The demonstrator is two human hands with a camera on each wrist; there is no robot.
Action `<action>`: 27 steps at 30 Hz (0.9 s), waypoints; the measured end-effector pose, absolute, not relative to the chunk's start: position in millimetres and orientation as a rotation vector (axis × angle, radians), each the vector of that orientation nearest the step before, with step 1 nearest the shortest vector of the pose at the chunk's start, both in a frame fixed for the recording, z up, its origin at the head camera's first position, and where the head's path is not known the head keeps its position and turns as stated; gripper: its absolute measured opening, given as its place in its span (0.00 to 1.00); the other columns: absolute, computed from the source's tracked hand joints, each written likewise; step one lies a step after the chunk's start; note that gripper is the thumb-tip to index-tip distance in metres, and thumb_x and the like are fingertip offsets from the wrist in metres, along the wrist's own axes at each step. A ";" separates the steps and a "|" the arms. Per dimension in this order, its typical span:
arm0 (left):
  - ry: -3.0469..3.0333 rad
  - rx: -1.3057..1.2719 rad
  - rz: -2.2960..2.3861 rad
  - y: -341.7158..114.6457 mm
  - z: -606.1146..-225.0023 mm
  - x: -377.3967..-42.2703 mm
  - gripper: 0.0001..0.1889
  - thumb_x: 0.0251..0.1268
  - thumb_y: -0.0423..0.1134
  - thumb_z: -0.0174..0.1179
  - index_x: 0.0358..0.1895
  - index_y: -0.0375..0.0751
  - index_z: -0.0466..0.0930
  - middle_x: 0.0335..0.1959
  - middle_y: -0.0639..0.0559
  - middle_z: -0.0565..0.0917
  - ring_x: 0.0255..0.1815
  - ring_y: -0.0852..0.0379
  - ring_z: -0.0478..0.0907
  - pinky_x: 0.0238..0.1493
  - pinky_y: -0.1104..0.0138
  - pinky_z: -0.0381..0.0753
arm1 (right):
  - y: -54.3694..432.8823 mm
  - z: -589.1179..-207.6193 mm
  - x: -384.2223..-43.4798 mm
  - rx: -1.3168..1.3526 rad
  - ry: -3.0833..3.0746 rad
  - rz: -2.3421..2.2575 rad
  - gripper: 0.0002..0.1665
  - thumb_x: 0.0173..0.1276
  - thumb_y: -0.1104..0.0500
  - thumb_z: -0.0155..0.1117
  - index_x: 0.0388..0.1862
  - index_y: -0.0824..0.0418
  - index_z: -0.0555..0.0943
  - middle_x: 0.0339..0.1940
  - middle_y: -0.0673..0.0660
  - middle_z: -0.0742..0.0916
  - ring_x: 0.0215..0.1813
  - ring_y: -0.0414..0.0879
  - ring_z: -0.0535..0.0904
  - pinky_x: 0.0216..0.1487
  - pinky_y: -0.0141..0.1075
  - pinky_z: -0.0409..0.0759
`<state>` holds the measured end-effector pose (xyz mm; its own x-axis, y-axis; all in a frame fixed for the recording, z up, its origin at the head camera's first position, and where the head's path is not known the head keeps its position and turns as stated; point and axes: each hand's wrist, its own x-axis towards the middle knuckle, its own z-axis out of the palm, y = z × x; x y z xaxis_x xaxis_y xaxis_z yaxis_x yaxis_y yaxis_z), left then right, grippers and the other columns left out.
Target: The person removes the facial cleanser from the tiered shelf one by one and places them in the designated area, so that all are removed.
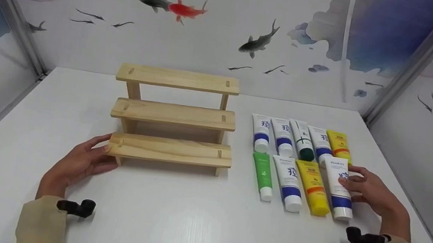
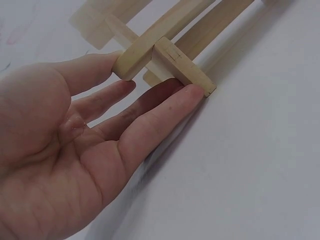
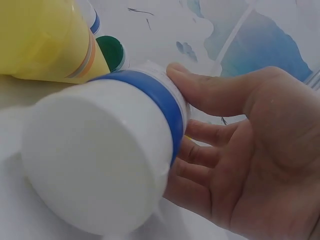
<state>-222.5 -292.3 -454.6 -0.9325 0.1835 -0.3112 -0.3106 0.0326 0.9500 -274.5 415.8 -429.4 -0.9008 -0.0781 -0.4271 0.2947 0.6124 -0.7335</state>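
Observation:
A three-tier wooden display rack point(image 1: 168, 148) stands upright left of the table's middle. My left hand point(image 1: 81, 163) is at its lower left end. In the left wrist view, the thumb touches the end of a board point(image 2: 142, 47), while nearly straight fingers reach under it and touch the leg point(image 2: 185, 67). My right hand point(image 1: 377, 192) holds a white squeeze tube point(image 1: 338, 186) with a blue band, at the right end of the front row. In the right wrist view the thumb presses one side of this tube point(image 3: 95, 150); its broad cap faces the camera.
To its left lie a yellow tube point(image 1: 312, 186), a white tube point(image 1: 287, 182) and a green tube point(image 1: 262, 174). Several more tubes form a row behind, including a white one with a green cap point(image 1: 305, 154). Printed wall panels point(image 1: 218, 52) border the white table point(image 1: 166, 218).

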 end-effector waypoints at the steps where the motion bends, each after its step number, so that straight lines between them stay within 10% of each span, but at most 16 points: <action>1: 1.971 -0.136 1.960 -292.2 -454.6 -222.6 0.39 0.76 0.50 0.54 0.82 0.51 0.44 0.74 0.39 0.67 0.57 0.60 0.82 0.63 0.65 0.82 | 415.7 -429.4 -274.2 0.177 2.411 -1.206 0.64 0.67 0.32 0.62 0.83 0.62 0.39 0.78 0.74 0.58 0.57 0.52 0.78 0.58 0.36 0.84; 27: 1.990 -0.147 1.931 -291.8 -456.4 -223.3 0.43 0.73 0.54 0.56 0.83 0.53 0.42 0.79 0.33 0.55 0.60 0.60 0.79 0.64 0.64 0.82 | 411.4 -431.8 -274.2 0.309 2.344 -1.173 0.63 0.66 0.32 0.63 0.83 0.62 0.43 0.77 0.72 0.61 0.67 0.60 0.70 0.64 0.47 0.80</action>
<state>-223.3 -291.8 -456.4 -0.9288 0.1743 -0.3269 -0.3214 0.0594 0.9451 -274.2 411.4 -431.8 -0.8507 -0.0192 -0.5253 0.4089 0.6038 -0.6843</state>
